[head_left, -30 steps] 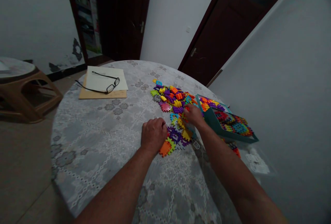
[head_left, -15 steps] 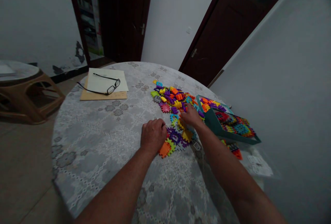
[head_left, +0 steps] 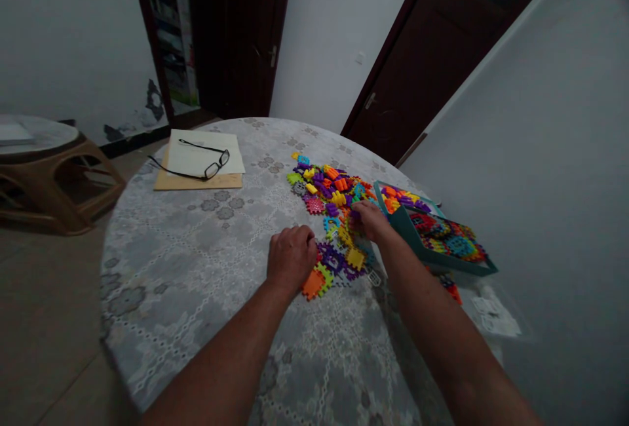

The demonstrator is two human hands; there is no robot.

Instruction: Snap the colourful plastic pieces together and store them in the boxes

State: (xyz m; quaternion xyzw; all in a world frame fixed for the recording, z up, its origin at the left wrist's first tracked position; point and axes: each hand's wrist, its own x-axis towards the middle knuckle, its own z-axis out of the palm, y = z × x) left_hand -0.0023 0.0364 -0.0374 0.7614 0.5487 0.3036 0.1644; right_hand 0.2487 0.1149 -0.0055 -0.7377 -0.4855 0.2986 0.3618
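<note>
My left hand (head_left: 291, 257) rests on the table with its fingers curled under. What it may hold is hidden. Against its right side lie flat interlocking toy pieces: an orange square piece (head_left: 313, 284), purple pieces (head_left: 332, 259) and a yellow square piece (head_left: 354, 258). My right hand (head_left: 372, 219) reaches to the near right edge of a heap of colourful plastic building blocks (head_left: 327, 183). Its fingers are drawn together and point left, with a purple bit beside the fingertips. Whether that bit is gripped is unclear.
A teal box (head_left: 417, 237) of more blocks stands right of my right hand. Clear plastic packaging (head_left: 494, 311) lies below it. Black-framed glasses (head_left: 212, 170) rest on paper (head_left: 230, 144) and a board at the far left. A brown stool (head_left: 63, 183) stands beyond the round table (head_left: 196, 269).
My right hand has shifted slightly right and toward me, along the heap's near edge. My left hand stays in place.
</note>
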